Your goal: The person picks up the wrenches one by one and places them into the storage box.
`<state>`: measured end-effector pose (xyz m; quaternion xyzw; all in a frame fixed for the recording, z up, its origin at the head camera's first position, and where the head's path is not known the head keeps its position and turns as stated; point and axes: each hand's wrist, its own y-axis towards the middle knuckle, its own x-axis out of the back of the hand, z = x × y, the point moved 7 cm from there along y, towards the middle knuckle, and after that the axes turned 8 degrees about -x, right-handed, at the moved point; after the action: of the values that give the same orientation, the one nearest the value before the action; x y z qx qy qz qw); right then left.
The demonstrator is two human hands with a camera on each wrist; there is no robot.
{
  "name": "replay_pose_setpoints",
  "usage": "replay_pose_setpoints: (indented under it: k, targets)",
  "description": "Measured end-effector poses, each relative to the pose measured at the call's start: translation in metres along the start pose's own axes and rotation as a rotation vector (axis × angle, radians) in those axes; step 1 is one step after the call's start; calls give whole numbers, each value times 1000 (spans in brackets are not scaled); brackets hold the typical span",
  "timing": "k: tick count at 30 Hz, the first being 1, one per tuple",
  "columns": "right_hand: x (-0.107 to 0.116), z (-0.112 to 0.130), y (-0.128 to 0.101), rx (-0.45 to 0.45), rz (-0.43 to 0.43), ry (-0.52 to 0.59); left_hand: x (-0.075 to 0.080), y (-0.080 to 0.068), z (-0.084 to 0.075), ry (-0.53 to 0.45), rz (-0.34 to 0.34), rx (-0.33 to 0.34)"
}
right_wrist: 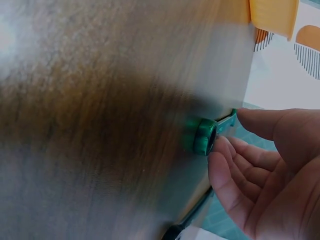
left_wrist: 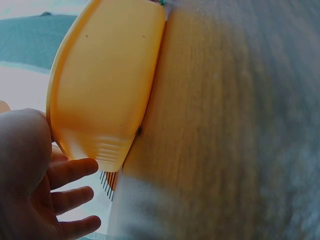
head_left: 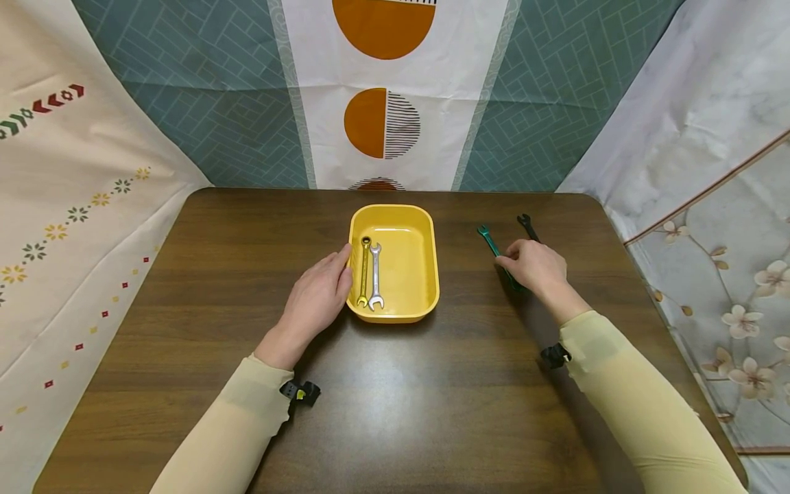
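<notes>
Two hands at work on a dark wood counter (head_left: 395, 398), yellow tray between them.

Left hand (head_left: 317, 295) resting against left wall of yellow tray (head_left: 426, 274), fingers (left_wrist: 70, 170) relaxed and slightly apart, gripping nothing. Inside tray, yellow wrench (head_left: 364, 280) and silver wrench (head_left: 375, 277) side by side near left wall. Right hand (head_left: 533, 267) over green wrench (head_left: 492, 245), fingers (right_wrist: 235, 165) curling at its ring end, touching. Black wrench (head_left: 527, 227) just beside, toward counter's far right edge. Broad bare counter in the near half.
</notes>
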<state>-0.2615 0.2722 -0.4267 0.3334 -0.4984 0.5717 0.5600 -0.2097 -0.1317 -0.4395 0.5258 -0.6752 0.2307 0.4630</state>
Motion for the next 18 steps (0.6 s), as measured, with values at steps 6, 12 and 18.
replay_pose_setpoints:
  k: [6, 12, 18]
  targets:
    - [-1, -2, 0, -4, 7, -4, 1, 0, -1, -5, 0, 4]
    - [-4, -4, 2, -10, 15, -4, 0, 0, -1, -3, 4, 8]
    - [-4, -5, 2, -18, 18, -7, 0, 0, -1, -2, 2, 5]
